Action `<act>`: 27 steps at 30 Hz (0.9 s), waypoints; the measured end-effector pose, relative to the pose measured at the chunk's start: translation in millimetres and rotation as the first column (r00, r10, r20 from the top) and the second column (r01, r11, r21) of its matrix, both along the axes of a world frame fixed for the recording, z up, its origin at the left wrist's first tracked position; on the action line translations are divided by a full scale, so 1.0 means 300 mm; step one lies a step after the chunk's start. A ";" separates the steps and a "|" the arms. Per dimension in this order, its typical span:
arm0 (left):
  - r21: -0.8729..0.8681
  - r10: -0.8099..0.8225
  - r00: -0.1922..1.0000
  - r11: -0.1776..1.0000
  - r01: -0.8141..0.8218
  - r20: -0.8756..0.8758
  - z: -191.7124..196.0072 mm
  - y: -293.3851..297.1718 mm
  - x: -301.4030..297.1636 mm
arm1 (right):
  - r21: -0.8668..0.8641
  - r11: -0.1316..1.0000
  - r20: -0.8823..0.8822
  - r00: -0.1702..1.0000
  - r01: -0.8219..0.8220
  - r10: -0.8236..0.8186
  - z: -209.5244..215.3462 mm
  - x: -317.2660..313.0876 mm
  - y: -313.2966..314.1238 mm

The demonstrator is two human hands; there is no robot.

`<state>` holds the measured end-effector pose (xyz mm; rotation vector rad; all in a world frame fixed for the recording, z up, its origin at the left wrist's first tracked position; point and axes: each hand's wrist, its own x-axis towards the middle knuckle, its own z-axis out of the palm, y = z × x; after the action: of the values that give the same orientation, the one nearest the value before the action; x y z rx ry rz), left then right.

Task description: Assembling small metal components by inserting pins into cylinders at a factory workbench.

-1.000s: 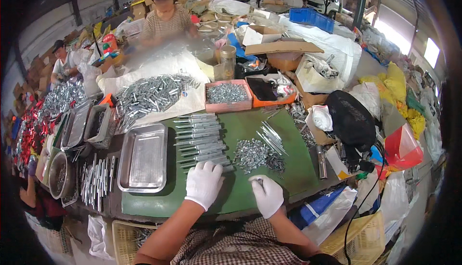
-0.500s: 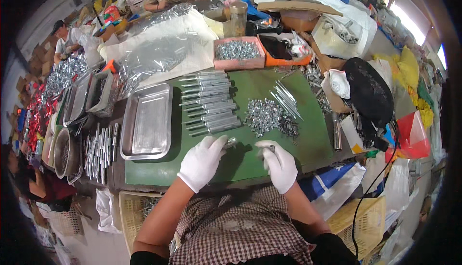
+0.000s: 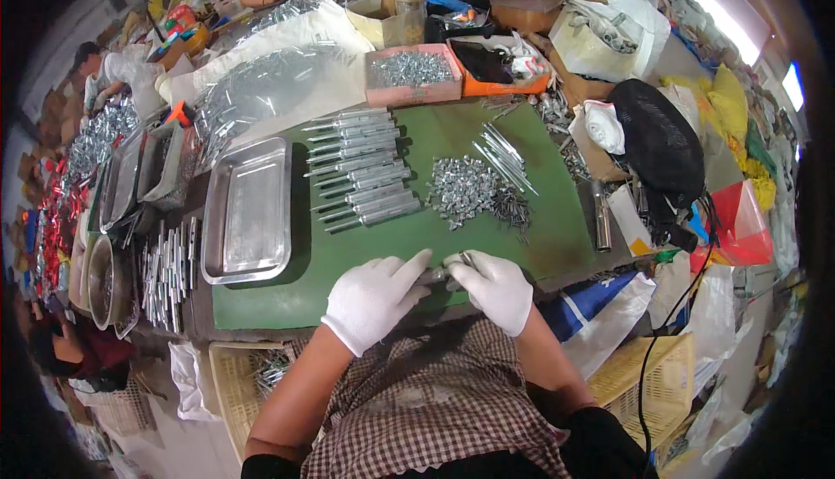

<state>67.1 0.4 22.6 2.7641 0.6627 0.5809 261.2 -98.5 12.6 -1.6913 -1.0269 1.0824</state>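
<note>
Mat of green colour lies on the bench, and I see its near edge passing close by both hands; green surface shows between them and the row of metal rods. At left stands a steel tray; at the far edge, a pink box contains many small fittings. The metal piece is between the hands: the left hand pinches it at the fingertips, while the right hand, just beside it, is curled on a small metal part, mostly hidden to me.
</note>
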 end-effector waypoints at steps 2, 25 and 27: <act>-0.012 0.012 1.000 1.000 -0.012 0.009 0.008 -0.012 0.000 | -0.051 0.989 0.289 0.946 -0.138 0.147 -0.004 0.011 0.001; -0.013 0.061 0.987 0.998 -0.064 -0.152 -0.023 -0.016 0.032 | 0.124 0.986 0.433 0.900 -0.111 0.047 -0.016 0.074 0.055; -0.049 0.046 0.975 0.997 -0.058 -0.216 -0.038 -0.029 0.037 | 0.155 0.970 0.667 0.744 -0.189 0.039 0.025 0.100 0.110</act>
<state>78.2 -8.3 11.2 2.7885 0.7861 0.2699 291.3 -65.5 20.2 -1.8862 -1.6485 0.3877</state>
